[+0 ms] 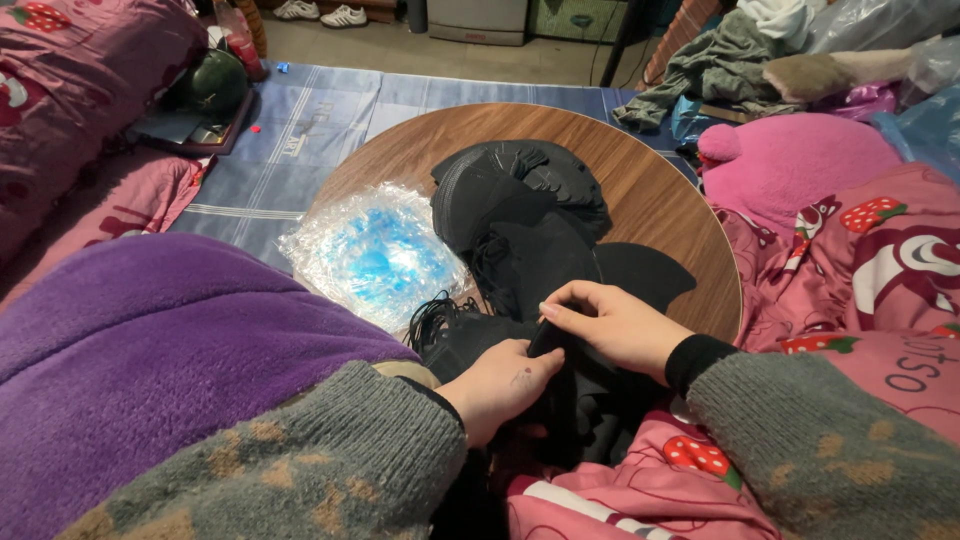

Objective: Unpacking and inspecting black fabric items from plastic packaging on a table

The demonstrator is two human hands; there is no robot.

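Grey knitted sleeves with tan flecks fill the bottom of the view, and beside the left one a thick purple fleece blanket (150, 340) bulges up, soft and napped. From the sleeves come two bare hands that meet over a heap of black fabric pieces (530, 240) at the near edge of a round wooden table (660, 190). Left hand (500, 385) lies with its fingers curled round a dark piece, thumb pressed against it; right hand (615, 320) has its fingertips pinched together on the top edge of the same piece, though the black cloth swallows detail and I cannot tell just where one piece ends and the next begins. These pieces look thin and matte, with curved, pointed outlines, stacked loosely from the table's middle to the person's lap, and thin black cords (435, 315) trail from their left side. Just left of the heap lies a crinkled clear plastic bag (375, 250) with a blue glow inside. Pink bedding with a strawberry print (860, 270) surrounds the table on the right
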